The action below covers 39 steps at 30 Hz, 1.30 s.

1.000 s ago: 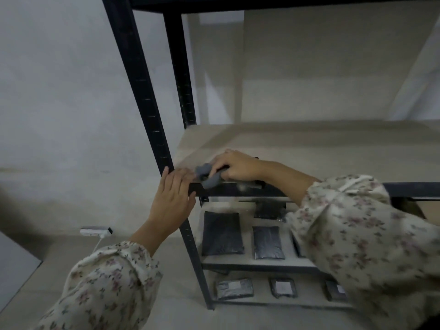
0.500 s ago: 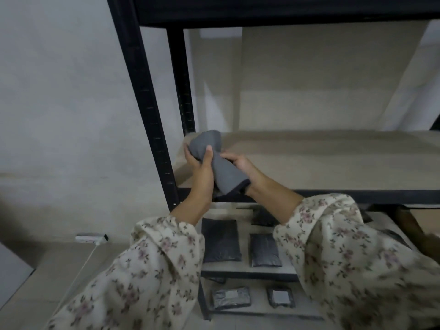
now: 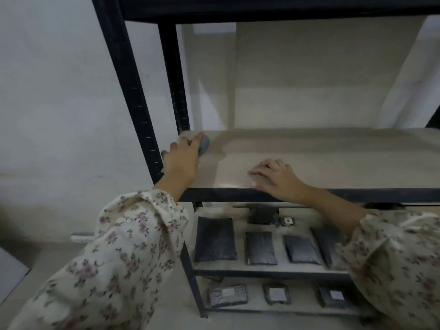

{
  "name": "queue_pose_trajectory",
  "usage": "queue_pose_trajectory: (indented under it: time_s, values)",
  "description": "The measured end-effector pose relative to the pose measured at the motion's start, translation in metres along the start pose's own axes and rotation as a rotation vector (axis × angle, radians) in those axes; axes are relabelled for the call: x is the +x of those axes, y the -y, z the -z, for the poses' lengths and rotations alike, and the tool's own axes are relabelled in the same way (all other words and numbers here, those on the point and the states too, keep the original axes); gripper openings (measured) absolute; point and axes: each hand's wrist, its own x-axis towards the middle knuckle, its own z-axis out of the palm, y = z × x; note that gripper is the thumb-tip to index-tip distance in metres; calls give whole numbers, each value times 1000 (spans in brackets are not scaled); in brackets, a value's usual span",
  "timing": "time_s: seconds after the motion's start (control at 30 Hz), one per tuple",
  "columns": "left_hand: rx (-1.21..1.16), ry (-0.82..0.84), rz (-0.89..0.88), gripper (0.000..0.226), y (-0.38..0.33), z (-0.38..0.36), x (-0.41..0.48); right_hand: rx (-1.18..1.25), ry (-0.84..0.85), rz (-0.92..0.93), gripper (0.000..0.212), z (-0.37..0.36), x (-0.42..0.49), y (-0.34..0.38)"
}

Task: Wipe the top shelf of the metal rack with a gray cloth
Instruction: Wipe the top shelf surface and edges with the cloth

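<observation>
A black metal rack (image 3: 133, 96) holds a pale board shelf (image 3: 309, 158) at chest height. My left hand (image 3: 183, 158) presses the gray cloth (image 3: 204, 145) flat on the shelf's far left corner, next to the rear post; only the cloth's right edge shows past my fingers. My right hand (image 3: 276, 179) rests palm down on the shelf near its front edge, fingers spread, holding nothing. Another dark shelf (image 3: 262, 8) spans the top of the view, seen from below.
Lower shelves carry several dark flat packets (image 3: 215, 239) and small labelled packages (image 3: 228, 295). A white wall lies left of the rack, and a white power strip (image 3: 81, 237) sits on the floor beside it.
Both hands held the cloth at the shelf's front left corner. Now my left hand alone has carried it to the back left corner, and my right hand has moved right onto the board.
</observation>
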Motion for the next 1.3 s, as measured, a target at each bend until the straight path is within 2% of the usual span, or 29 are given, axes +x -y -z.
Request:
queue_pose_trajectory:
  time_s: [0.1,0.17,0.33,0.53,0.63,0.7,0.77,0.83,0.9,1.03,1.13,1.2,1.27,1.3]
  values:
    - [-69,137,-74,55,-10,-21,2,-206,72,128,92,-9,-15,-12]
    - [-74,101,-162,50,-12,-32,1,-311,67,167,100,-15,-17,-15]
    - [-140,-10,-262,41,-17,-35,-7,-370,-10,172,94,-26,-14,-17]
    - [-481,30,-482,43,-46,-27,-43,-351,-41,171,90,-26,-13,-16]
    - [-585,-105,-441,41,-36,-13,-28,-342,-21,183,91,-25,-14,-19]
    - [-490,-130,-361,41,-26,-8,-6,-345,-15,188,91,-25,-14,-19]
    - [-319,-24,-314,42,-23,-12,8,-349,-25,185,90,-26,-14,-19]
    - [-246,52,-301,41,-28,-20,9,-350,-35,177,89,-27,-14,-19]
    - [-230,13,-345,40,-34,-27,2,-333,-49,168,87,-28,-14,-19]
    - [-278,-21,-582,40,-45,-30,-21,-291,-88,176,85,-30,-14,-18]
    - [-439,81,-664,35,-47,-23,-33,-211,-78,167,85,-26,-11,-18]
    - [-699,209,-625,29,-45,-18,-37,-84,-64,149,78,-21,-10,-15]
    - [-1037,250,-460,29,-45,-15,-41,114,-112,111,58,-16,-10,-7]
    - [-1206,231,-316,31,-46,-14,-42,227,-170,89,43,-15,-11,0]
